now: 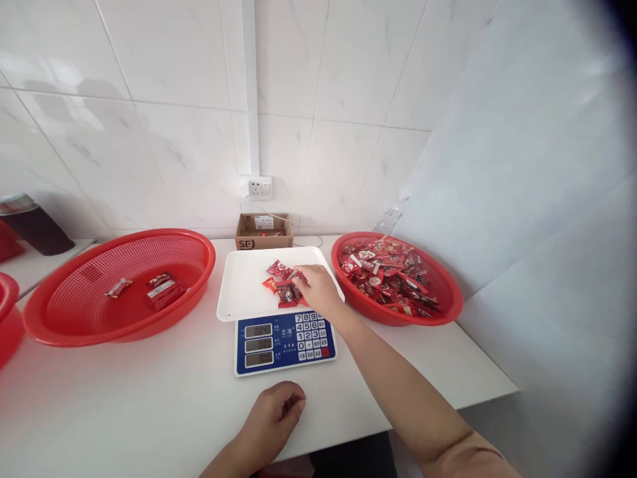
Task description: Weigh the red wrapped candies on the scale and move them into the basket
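Note:
My right hand [318, 285] reaches over the white tray [239, 285] of a digital scale, its fingers closed on a small red packet among several red sachets [286, 294] lying there. Its fingertips are partly hidden by the packets and the hand. Below the tray, the scale's blue panel [286, 345] has keys and three displays; the top one seems to read 0.040. In front of the scale, near the table's front edge, my left hand [271, 418] rests loosely curled, with nothing visible in it.
To the right stands a red basket [343, 282] heaped with red packets. On the left, another red basket [44, 318] holds several packets. A small cardboard box [247, 243] sits behind the scale by the wall. A clear plastic bottle [391, 216] is behind the right basket.

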